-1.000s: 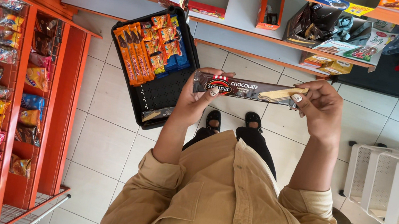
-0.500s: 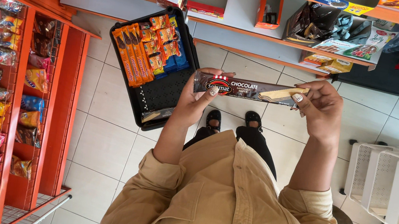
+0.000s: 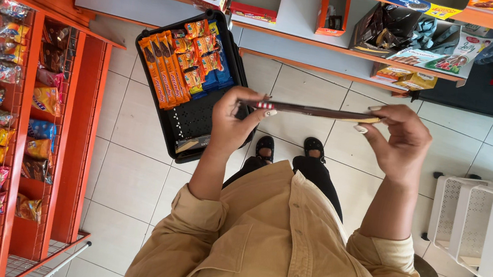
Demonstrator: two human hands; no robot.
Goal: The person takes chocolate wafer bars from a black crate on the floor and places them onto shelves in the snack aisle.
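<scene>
The fingers (image 3: 251, 97) of the left hand (image 3: 230, 123) close on one end of a long, flat, dark brown snack pack (image 3: 314, 111). The fingers (image 3: 392, 111) of the right hand (image 3: 405, 145) pinch the other end. There is one pack, held clear of everything in front of the chest and turned edge-on to the camera. Its long axis runs from 9 o'clock to 3 o'clock, so it spans the gap between the hands and neither hand is the nearer.

At 10 o'clock from the left hand, partly under it, one black basket (image 3: 194, 121) rests on the tiled floor (image 3: 126, 173). It holds about three long orange bars (image 3: 159, 71) and a cluster of small orange and blue packets too crowded to count. Two black shoes (image 3: 265, 146) show below the pack. At 4 o'clock from the right hand stand white crates (image 3: 480, 216), and an orange rack (image 3: 77, 134) of snacks lies at 9 o'clock.
</scene>
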